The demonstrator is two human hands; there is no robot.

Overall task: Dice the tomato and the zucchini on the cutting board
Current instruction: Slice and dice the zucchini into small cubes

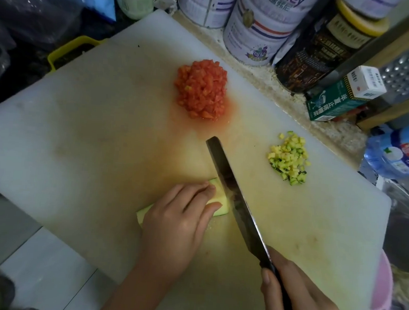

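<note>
while left hand [175, 215] holds zucchini [220, 195], knife [235, 201] touches it.

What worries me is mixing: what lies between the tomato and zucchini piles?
Only bare, juice-stained cutting board separates tomato pile from zucchini pile, per the head view.

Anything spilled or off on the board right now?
Only a minor spill: reddish juice has seeped from the diced tomato pile onto the cutting board, at the pile's lower right edge, toward the knife. The diced zucchini sits in a tidy heap; the left hand steadies the zucchini piece.
</note>
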